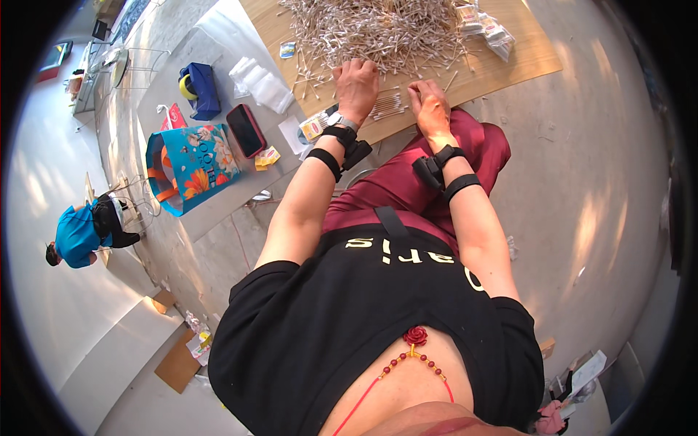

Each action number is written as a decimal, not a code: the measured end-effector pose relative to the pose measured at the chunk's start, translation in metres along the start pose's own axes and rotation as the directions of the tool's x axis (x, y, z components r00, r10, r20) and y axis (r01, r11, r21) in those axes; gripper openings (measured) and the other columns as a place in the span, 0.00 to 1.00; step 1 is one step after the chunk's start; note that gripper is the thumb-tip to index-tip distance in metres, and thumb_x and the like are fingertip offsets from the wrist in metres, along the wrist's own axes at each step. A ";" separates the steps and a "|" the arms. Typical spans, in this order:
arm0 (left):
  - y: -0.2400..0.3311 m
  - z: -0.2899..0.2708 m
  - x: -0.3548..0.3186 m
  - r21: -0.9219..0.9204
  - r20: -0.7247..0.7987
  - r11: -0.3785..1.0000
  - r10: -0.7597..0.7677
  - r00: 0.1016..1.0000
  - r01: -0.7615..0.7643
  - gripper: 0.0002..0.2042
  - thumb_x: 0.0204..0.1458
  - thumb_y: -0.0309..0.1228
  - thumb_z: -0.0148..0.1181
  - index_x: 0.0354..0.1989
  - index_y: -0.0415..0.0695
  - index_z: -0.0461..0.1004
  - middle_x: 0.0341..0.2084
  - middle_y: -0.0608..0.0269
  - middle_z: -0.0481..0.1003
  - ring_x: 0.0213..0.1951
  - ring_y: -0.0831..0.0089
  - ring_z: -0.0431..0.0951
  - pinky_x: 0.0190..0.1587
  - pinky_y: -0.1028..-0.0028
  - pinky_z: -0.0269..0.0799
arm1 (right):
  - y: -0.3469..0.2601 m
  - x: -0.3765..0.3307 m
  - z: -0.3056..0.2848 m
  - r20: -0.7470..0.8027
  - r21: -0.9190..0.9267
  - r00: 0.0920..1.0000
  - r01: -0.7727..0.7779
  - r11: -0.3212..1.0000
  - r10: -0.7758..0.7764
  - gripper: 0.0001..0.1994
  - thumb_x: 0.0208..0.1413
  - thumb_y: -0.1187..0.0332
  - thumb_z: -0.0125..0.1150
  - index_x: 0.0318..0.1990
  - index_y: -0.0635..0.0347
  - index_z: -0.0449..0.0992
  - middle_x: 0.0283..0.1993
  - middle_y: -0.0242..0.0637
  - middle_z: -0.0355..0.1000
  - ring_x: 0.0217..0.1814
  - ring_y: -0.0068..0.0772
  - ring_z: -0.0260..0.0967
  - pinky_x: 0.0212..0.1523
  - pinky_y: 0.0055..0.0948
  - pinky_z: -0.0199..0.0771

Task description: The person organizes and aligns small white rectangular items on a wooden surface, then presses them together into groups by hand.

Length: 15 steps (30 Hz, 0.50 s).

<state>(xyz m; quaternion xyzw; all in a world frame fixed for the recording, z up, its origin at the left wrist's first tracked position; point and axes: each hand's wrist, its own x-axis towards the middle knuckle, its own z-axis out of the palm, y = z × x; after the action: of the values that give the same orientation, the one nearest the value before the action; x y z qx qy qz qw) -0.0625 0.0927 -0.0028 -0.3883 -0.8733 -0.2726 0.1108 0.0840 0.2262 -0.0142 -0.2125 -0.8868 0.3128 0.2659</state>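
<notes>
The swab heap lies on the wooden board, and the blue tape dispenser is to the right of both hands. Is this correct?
Not quite: in the head view, the blue tape dispenser is to the left of both the left hand and the right hand. The swab heap does lie on the wooden board.

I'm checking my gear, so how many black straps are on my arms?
4: left wrist strap, left forearm strap nearer the elbow, right wrist strap, and right forearm strap nearer the elbow. Any under the sleeves would be hidden.
</notes>
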 end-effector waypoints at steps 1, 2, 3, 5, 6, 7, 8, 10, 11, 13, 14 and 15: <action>0.000 0.000 0.001 0.007 -0.009 1.000 0.027 1.000 -0.027 0.04 0.53 0.32 0.67 0.36 0.52 0.82 0.36 0.65 0.78 0.45 0.61 0.77 0.52 0.60 0.64 | -0.001 -0.001 0.000 0.004 0.005 1.000 -0.003 1.000 0.003 0.05 0.61 0.66 0.66 0.40 0.54 0.81 0.41 0.39 0.76 0.46 0.48 0.75 0.49 0.44 0.73; 0.000 0.001 0.003 0.015 -0.018 0.998 0.054 0.998 -0.054 0.04 0.53 0.32 0.67 0.37 0.52 0.82 0.36 0.64 0.78 0.45 0.61 0.77 0.52 0.60 0.64 | -0.002 -0.002 0.001 0.009 0.009 1.000 -0.006 1.000 0.006 0.04 0.61 0.66 0.66 0.40 0.54 0.81 0.41 0.39 0.76 0.46 0.48 0.75 0.49 0.44 0.73; 0.000 0.003 0.005 0.021 -0.029 0.997 0.080 0.996 -0.080 0.05 0.53 0.32 0.67 0.37 0.52 0.81 0.36 0.64 0.78 0.45 0.61 0.77 0.52 0.60 0.65 | -0.003 -0.002 0.001 0.013 0.012 1.000 -0.008 1.000 0.008 0.04 0.60 0.66 0.66 0.40 0.54 0.81 0.40 0.39 0.76 0.46 0.48 0.75 0.49 0.44 0.73; -0.002 0.004 0.006 0.043 -0.005 0.995 0.086 0.996 -0.086 0.05 0.53 0.32 0.67 0.38 0.52 0.81 0.36 0.63 0.78 0.45 0.61 0.77 0.52 0.60 0.65 | -0.004 -0.002 0.000 0.017 0.004 1.000 0.001 1.000 -0.001 0.04 0.60 0.66 0.66 0.40 0.54 0.81 0.40 0.39 0.76 0.46 0.48 0.75 0.49 0.44 0.73; -0.002 0.005 0.009 0.051 0.008 0.994 0.093 0.996 -0.093 0.05 0.53 0.32 0.67 0.38 0.52 0.81 0.37 0.63 0.78 0.46 0.61 0.77 0.52 0.60 0.65 | -0.003 -0.001 0.000 0.016 -0.002 1.000 0.001 1.000 -0.001 0.04 0.60 0.66 0.66 0.40 0.54 0.81 0.40 0.39 0.76 0.46 0.48 0.75 0.49 0.44 0.73; 0.000 0.006 0.010 0.047 0.001 0.995 0.086 0.996 -0.086 0.05 0.53 0.32 0.67 0.38 0.52 0.81 0.37 0.64 0.78 0.46 0.61 0.77 0.52 0.60 0.65 | -0.002 -0.001 -0.001 0.011 -0.004 1.000 0.000 1.000 0.000 0.04 0.60 0.66 0.66 0.40 0.53 0.81 0.40 0.39 0.76 0.46 0.48 0.75 0.49 0.44 0.73; 0.001 0.007 0.012 0.043 -0.006 0.996 0.079 0.997 -0.079 0.05 0.53 0.32 0.67 0.38 0.52 0.81 0.37 0.64 0.78 0.46 0.61 0.77 0.52 0.60 0.65 | -0.002 -0.001 -0.001 0.006 -0.007 1.000 -0.001 1.000 0.001 0.04 0.60 0.66 0.66 0.40 0.53 0.81 0.40 0.39 0.76 0.46 0.48 0.75 0.49 0.44 0.73; 0.003 0.006 0.013 0.033 -0.011 0.996 0.082 0.997 -0.082 0.05 0.53 0.32 0.66 0.38 0.52 0.82 0.37 0.65 0.78 0.46 0.62 0.77 0.53 0.61 0.64 | 0.000 -0.002 -0.001 0.001 -0.011 1.000 -0.003 1.000 0.003 0.04 0.60 0.66 0.66 0.40 0.53 0.81 0.40 0.39 0.76 0.46 0.48 0.75 0.49 0.44 0.73; 0.003 0.006 0.014 0.026 -0.012 0.995 0.093 0.996 -0.092 0.05 0.53 0.32 0.66 0.38 0.53 0.82 0.37 0.65 0.78 0.46 0.62 0.77 0.53 0.61 0.64 | 0.001 -0.002 0.000 -0.001 -0.015 1.000 -0.003 1.000 0.003 0.04 0.60 0.66 0.66 0.40 0.53 0.81 0.40 0.39 0.76 0.46 0.49 0.75 0.49 0.44 0.73; 0.001 0.007 0.013 0.046 0.001 0.993 0.108 0.994 -0.108 0.05 0.53 0.31 0.66 0.38 0.53 0.83 0.38 0.65 0.78 0.46 0.63 0.77 0.53 0.61 0.64 | 0.001 -0.002 0.001 0.003 -0.018 1.000 0.003 1.000 -0.003 0.04 0.60 0.66 0.66 0.40 0.54 0.81 0.40 0.39 0.76 0.46 0.49 0.75 0.50 0.44 0.73; 0.000 0.008 0.014 0.070 0.017 0.991 0.117 0.993 -0.117 0.05 0.53 0.31 0.66 0.38 0.53 0.83 0.38 0.66 0.78 0.46 0.63 0.77 0.53 0.61 0.64 | 0.001 -0.002 0.001 0.005 -0.019 1.000 0.007 1.000 -0.007 0.04 0.60 0.66 0.66 0.40 0.54 0.81 0.40 0.39 0.76 0.46 0.49 0.75 0.50 0.44 0.73; -0.001 0.009 0.014 0.093 0.033 0.988 0.125 0.992 -0.127 0.05 0.53 0.31 0.66 0.37 0.54 0.83 0.38 0.66 0.78 0.47 0.63 0.77 0.53 0.62 0.64 | 0.001 -0.002 0.001 0.007 -0.020 1.000 0.009 1.000 -0.009 0.04 0.60 0.66 0.66 0.40 0.54 0.81 0.40 0.39 0.76 0.46 0.49 0.75 0.50 0.44 0.72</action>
<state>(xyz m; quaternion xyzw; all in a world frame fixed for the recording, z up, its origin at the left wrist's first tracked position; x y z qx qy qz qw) -0.0727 0.1057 -0.0045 -0.4407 -0.8603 -0.2181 0.1343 0.0851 0.2252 -0.0162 -0.2099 -0.8918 0.3035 0.2619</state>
